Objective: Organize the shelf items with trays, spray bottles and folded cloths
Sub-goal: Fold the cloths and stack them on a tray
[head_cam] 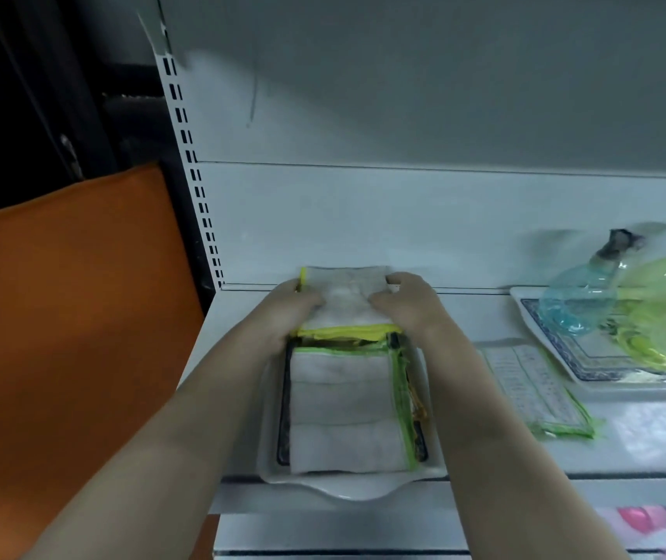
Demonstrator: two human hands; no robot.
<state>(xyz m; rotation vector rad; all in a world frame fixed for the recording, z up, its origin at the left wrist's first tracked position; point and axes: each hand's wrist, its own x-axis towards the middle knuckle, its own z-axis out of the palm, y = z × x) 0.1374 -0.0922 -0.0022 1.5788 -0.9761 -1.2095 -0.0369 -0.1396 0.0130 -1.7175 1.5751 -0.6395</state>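
Where hands (297,303) (406,303) grip yellow-edged cloth (345,301), tray (347,485) mostly hidden, bottles (642,301) blurred

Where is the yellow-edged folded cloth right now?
In the head view the yellow-edged cloth is at centre, gripped between the left hand and right hand, at the far end of the white tray, behind the green-edged cloth.

Beside the shelving
An orange panel (68,317) stood left of the slotted white upright (198,187); pink items (646,527) lay blurred below.
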